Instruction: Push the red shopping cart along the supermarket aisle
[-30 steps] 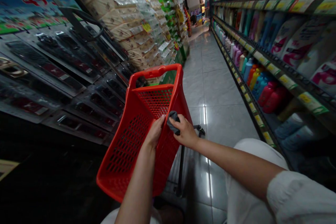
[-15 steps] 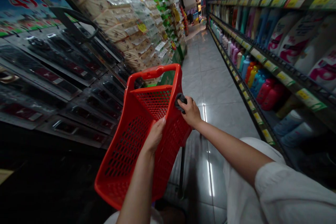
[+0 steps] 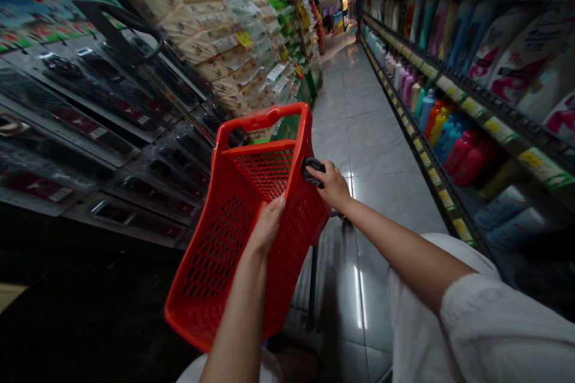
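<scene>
A red plastic shopping basket point(image 3: 233, 215) is tilted up in front of me, its open side facing left. My left hand point(image 3: 267, 224) grips the near rim of the basket, fingers curled over the edge. My right hand point(image 3: 331, 182) is closed on a dark grey cloth point(image 3: 311, 166) and presses it against the right rim near the top. The basket's red handle point(image 3: 265, 118) arches over the far end. A black pull bar hangs below the basket.
A store aisle with a glossy tiled floor point(image 3: 363, 137) runs ahead. Shelves of bottles point(image 3: 449, 143) line the right. Hanging packaged goods point(image 3: 112, 114) and stacked packs point(image 3: 215, 42) fill the left. My white-clad knee point(image 3: 426, 287) is at the lower right.
My right hand has carried the cloth from the near rim by my left hand up along the right rim towards the far end. The left hand keeps its grip.
</scene>
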Demonstrator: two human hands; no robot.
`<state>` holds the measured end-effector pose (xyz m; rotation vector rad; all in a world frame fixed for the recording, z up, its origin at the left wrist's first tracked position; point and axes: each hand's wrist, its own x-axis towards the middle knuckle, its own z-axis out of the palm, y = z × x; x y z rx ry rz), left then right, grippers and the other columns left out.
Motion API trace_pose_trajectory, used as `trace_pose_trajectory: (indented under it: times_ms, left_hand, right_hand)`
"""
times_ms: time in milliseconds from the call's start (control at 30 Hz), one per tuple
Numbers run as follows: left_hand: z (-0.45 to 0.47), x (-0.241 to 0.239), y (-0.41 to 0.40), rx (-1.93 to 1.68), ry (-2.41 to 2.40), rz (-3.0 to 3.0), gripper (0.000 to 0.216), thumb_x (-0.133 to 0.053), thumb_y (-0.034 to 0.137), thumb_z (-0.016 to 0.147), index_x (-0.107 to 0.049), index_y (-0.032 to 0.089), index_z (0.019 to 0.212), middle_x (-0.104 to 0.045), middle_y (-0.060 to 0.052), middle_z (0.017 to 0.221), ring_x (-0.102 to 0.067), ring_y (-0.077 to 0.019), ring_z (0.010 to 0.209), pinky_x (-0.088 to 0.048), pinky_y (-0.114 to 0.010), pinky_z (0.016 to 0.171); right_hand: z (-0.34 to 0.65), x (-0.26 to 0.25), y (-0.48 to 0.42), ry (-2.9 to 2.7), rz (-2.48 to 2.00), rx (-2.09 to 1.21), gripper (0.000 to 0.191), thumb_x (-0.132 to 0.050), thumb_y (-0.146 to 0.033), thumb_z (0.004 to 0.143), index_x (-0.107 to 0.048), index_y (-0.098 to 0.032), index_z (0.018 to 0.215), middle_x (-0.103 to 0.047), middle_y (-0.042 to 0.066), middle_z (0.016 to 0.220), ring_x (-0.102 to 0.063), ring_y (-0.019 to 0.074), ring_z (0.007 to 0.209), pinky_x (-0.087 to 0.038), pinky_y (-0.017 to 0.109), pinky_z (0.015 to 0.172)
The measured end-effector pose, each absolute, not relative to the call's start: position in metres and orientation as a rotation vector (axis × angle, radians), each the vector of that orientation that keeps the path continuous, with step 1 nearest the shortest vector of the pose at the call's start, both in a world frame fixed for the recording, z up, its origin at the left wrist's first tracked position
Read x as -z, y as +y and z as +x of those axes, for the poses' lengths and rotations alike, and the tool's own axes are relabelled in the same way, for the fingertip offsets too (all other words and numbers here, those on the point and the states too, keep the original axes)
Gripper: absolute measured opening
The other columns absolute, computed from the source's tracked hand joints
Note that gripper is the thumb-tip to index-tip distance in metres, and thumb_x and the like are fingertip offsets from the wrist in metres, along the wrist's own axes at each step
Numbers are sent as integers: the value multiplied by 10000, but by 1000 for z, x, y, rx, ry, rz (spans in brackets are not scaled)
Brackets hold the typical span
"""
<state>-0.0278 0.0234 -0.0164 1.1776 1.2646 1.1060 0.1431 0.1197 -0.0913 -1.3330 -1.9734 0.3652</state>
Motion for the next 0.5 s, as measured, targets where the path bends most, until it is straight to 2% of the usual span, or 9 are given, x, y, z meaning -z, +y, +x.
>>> trace_pose_trajectory:
  times_ms: [333, 500]
  left_hand:
    - [-29, 17, 25, -1136, 1300, 1166, 477, -740, 531, 703, -755, 164, 1007, -725, -87, 1146, -588, -290, 1196, -360, -408, 1106]
    - [-29, 16, 26, -1129, 1290, 1146, 469, -746, 511, 703, -754, 155, 1009, -733, -97, 1121, -594, -284, 1191, -362, -405, 1103]
  right_hand:
    - [149, 139, 92, -2123, -1467, -523, 548, -563, -172, 844, -545, -402, 1341, -527, 61, 1216, -577, 196, 983, -493, 329, 869]
    - [140, 142, 98, -1903, -1483, -794, 483, -533, -165, 814, -634, -307, 1264, -601, 65, 1149, -633, 191, 934, -509, 324, 854]
